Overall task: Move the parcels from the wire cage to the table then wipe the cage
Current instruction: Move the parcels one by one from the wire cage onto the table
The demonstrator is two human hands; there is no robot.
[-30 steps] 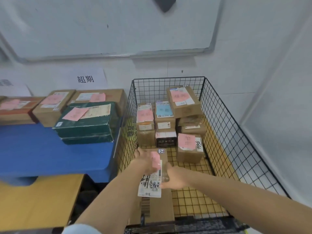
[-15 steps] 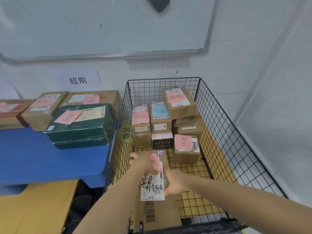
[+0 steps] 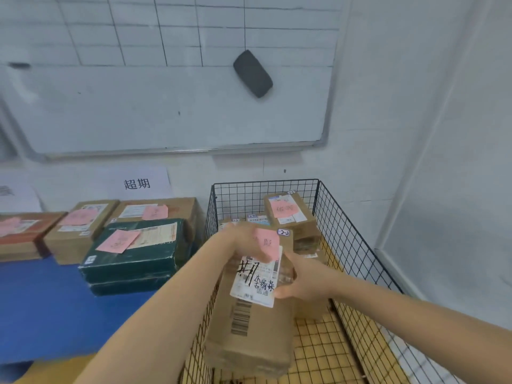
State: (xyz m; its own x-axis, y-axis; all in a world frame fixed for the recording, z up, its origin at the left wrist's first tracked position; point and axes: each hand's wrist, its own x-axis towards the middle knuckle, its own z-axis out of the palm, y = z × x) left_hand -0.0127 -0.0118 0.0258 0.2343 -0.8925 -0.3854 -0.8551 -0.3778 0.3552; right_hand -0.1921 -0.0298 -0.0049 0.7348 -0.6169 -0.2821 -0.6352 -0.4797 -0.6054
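"Starting at the left, what do we have on the blue table [image 3: 41, 309]?"

"Parcels lined up along the wall: a reddish box [image 3: 19, 236], a brown box [image 3: 74, 231], a green box [image 3: 133, 256] in front and a wider brown box [image 3: 155, 212] behind it. Each lies with its pink note facing up, we judge so that the notes can be read at a glance."

"And in the middle?"

"Our left hand [image 3: 241, 242] curls over the far top edge of the long parcel [image 3: 255, 336], fingers partly across its pink note. Our right hand [image 3: 304, 281] grips its right side, with the thumb on the white label. We reckon it takes both hands because a carton this long would tip in one."

"Where is that parcel exactly?"

"In the air and tilted, above the near left corner of the wire cage [image 3: 346, 245], just beside the table's edge. It seems to touch neither."

"And to the right?"

"More cartons [image 3: 291, 214] are stacked at the cage's far end. So we judge the emptying only partly done, and the wiping is not yet due."
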